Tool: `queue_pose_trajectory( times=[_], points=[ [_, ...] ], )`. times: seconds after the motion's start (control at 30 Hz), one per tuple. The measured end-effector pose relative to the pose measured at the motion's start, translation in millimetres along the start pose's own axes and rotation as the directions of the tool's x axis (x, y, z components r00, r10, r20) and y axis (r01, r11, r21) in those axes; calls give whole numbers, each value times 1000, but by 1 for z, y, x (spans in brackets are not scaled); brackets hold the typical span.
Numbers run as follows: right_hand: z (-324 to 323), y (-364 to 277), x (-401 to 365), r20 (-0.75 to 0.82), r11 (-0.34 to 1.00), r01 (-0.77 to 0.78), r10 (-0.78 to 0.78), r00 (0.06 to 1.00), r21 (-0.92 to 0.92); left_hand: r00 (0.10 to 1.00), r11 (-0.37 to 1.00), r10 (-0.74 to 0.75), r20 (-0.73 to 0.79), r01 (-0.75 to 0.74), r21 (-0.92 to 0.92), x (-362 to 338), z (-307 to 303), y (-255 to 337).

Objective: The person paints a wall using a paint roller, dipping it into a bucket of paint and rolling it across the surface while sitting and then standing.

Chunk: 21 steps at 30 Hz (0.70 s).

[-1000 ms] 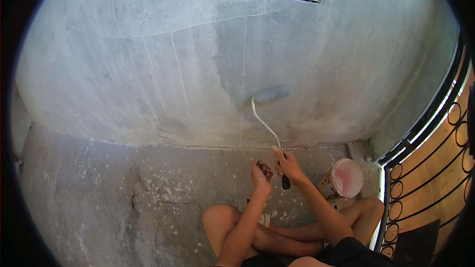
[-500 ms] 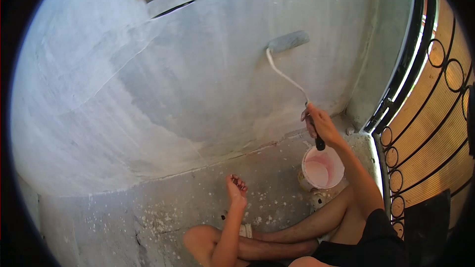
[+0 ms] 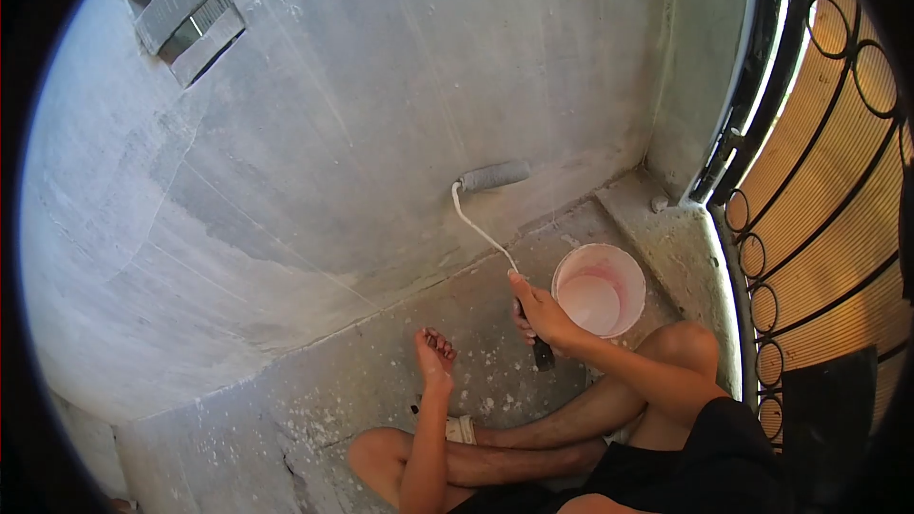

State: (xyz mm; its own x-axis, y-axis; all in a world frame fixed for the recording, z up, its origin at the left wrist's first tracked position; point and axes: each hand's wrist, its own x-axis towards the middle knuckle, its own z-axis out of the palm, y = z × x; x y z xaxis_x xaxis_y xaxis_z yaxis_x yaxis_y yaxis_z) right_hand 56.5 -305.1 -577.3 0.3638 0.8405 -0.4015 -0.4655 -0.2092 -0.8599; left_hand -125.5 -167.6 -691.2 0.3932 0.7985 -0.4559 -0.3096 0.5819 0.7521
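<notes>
- The paint roller (image 3: 493, 175) has a short grey sleeve, wet-looking and dull, on a thin pale wire frame that bends down to a black grip.
- Its sleeve lies flat against the grey wall (image 3: 381, 114), low down, just above the seam where the wall meets the floor (image 3: 362, 362). It is tilted a little, with the right end higher.
- The wall around the sleeve is a darker, patchy grey. Further left it turns paler and chalkier.
- The right hand (image 3: 543, 312) is wrapped firmly round the roller's grip, fingers closed on it, with the black butt end poking out below the palm. The forearm reaches out over the bent right knee, and the wrist is cocked up towards the wall.
- The left hand (image 3: 434, 354) is held up off the floor on a raised forearm, fingers loosely curled together. I can see nothing in it, and it touches nothing.
- The person sits on the speckled floor with legs crossed, both arms forward.
- A pale bucket (image 3: 636, 278) stands on the floor just beside the right hand, towards the corner. There is a pinkish-white liquid in its bottom.
- Counted: one roller, one bucket, two hands of the one person.
- One slatted vent (image 3: 181, 14) sits high on the wall at the left.
- One black metal grille (image 3: 762, 257) with ring shapes stands along the right side.
</notes>
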Motion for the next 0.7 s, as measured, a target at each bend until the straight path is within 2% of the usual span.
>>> queue_pose_trajectory(
  times=[0.07, 0.13, 0.57, 0.7],
  points=[
    [-3, 0, 1, 2, 999, -48, 48, 999, 7, 1000, 1000, -3, -11, 3, -3, 0, 2, 0],
    [-10, 1, 4, 25, 997, -15, 17, 1000, -75, 1000, 1000, -5, -24, 5, -5, -3, 2, 1],
    [-10, -5, -9, 72, 991, -118, 122, 990, -56, 1000, 1000, -9, 0, 9, 11, -4, 3, -4],
    [-5, -5, -9, 22, 994, -94, 96, 995, -59, 1000, 1000, -15, 17, 14, 14, -6, 4, -1]
  ],
)
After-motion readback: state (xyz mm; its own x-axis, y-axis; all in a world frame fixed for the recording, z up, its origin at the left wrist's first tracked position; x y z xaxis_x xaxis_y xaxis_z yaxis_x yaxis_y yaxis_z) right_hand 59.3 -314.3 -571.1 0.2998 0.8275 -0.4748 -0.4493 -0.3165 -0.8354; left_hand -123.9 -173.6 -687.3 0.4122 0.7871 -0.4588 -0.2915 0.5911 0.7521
